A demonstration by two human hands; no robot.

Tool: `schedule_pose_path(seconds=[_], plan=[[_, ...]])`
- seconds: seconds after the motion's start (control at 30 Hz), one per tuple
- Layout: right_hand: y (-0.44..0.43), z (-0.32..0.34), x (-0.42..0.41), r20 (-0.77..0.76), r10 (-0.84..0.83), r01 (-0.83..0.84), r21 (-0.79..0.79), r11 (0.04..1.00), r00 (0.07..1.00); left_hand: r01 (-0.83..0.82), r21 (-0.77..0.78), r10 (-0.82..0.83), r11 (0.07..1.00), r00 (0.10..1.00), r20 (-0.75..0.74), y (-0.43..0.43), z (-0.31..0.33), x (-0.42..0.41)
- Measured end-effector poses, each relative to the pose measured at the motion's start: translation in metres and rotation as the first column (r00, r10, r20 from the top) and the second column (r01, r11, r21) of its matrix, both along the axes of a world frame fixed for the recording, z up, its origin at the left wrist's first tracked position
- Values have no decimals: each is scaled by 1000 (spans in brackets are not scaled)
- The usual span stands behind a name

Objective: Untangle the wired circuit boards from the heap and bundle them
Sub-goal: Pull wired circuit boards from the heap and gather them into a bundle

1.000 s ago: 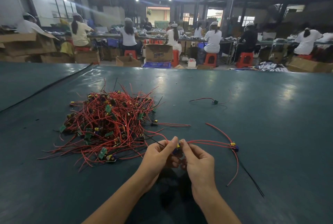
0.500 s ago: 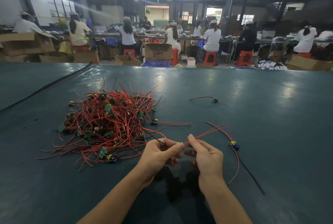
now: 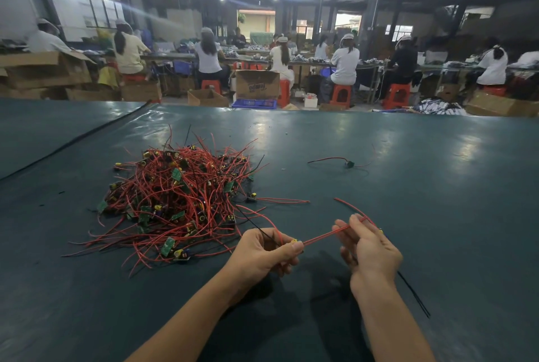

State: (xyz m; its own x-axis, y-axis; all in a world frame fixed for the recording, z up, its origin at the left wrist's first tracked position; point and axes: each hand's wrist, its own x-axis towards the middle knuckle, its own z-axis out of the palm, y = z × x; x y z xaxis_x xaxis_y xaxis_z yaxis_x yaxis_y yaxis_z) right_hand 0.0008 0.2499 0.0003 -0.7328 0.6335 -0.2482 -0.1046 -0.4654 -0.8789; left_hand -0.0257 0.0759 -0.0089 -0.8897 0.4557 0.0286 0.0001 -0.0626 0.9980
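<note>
The left hand (image 3: 262, 253) pinched a board (image 3: 296, 242); the right hand (image 3: 370, 248) beside it gripped its red wires (image 3: 323, 235). Straightening seemed in hand; gathering them would likely follow.

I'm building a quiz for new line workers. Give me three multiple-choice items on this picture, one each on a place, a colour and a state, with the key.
1. From the left hand and right hand, the heap lies:
A. to the left
B. to the right
C. between them

2. The table is:
A. dark teal
B. white
C. orange

3. The right hand:
A. rests flat
B. pinches red wires
C. holds a box

Key:
1 A, the heap sits left of both hands.
2 A, the surface is teal all round the heap.
3 B, its fingertips close on wires running to the board in the left hand's grip.
</note>
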Motion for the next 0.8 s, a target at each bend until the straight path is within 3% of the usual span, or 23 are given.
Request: schedule_pose_path(seconds=[0.3, 0.47, 0.6, 0.8], plan=[[-4, 5, 2, -37, 2, -4, -40, 999, 999, 23, 75, -23, 997, 1000, 6, -4, -4, -5], [-11, 7, 8, -81, 51, -51, 1, 999, 995, -83, 189, 71, 978, 995, 69, -2, -7, -6], [-22, 5, 8, -29, 185, -179, 143, 973, 982, -183, 287, 148, 940, 979, 141, 0, -4, -7], [-60, -8, 8, -57, 365, -331, 311, 891, 929, -125, 228, 109, 966, 991, 80, 1, -7, -6]])
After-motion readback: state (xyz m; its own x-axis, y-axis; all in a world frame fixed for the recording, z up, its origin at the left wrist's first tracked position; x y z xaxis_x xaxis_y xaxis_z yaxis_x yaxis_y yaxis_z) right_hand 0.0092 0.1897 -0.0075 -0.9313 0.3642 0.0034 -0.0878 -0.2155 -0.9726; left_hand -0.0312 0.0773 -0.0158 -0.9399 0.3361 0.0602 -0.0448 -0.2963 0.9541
